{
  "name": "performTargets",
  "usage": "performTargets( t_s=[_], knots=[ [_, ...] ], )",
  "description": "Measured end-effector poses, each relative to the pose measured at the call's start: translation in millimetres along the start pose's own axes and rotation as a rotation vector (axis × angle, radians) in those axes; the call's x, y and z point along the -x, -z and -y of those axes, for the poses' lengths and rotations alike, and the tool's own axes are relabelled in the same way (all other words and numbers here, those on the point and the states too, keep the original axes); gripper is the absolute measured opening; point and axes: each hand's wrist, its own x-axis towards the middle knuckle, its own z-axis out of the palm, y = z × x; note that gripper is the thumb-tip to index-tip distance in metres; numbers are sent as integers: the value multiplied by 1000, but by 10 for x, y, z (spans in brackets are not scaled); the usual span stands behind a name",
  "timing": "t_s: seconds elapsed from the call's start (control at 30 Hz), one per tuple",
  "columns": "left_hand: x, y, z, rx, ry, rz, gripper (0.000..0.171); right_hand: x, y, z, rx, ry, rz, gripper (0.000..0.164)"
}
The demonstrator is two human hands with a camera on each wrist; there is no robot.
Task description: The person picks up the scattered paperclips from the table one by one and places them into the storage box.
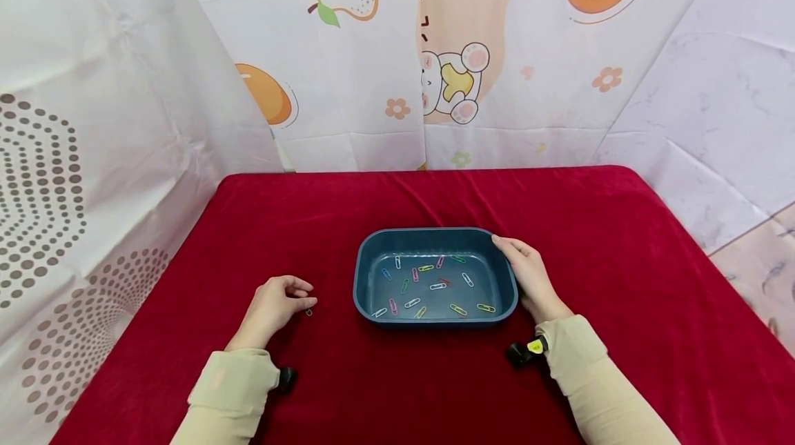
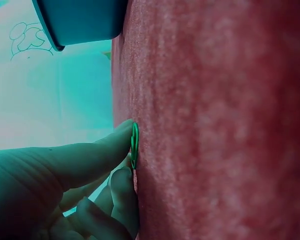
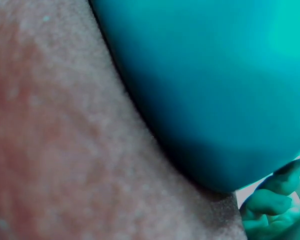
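On the red cloth, my left hand (image 1: 273, 307) has its thumb and fingertips at a small paper clip (image 1: 308, 312). The left wrist view shows the paper clip (image 2: 135, 145) edge-on against the cloth, pinched between thumb (image 2: 110, 150) and a fingertip. It looks green there, but that view is tinted. My right hand (image 1: 531, 276) holds the right side of a dark blue rectangular tray (image 1: 435, 319), fingertips at its back right rim. In the right wrist view, curled fingers (image 3: 275, 200) touch the tray wall (image 3: 215, 100). Several coloured paper clips (image 1: 425, 268) lie scattered in the tray.
A red velvety cloth (image 1: 397, 383) covers the table. White printed curtains (image 1: 348, 86) hang behind it and at both sides. Dark wrist cameras (image 1: 520, 354) sit beneath both wrists, close to the cloth.
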Motion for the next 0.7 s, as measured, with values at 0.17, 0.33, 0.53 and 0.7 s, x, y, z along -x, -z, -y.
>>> performTargets(
  t_s=[0.17, 0.33, 0.53, 0.7],
  knots=[
    [5, -10, -5, 10, 11, 8, 20, -13, 1, -9, -4, -1, -2, 49],
    [5, -4, -15, 21, 8, 16, 19, -25, 5, -17, -12, -2, -5, 43],
    [-3, 6, -27, 17, 12, 23, 18, -32, 8, -13, -24, -7, -5, 39],
    [-13, 25, -14, 11, 5, 43, 18, -27, 1, -7, -33, -11, -6, 36]
  ],
)
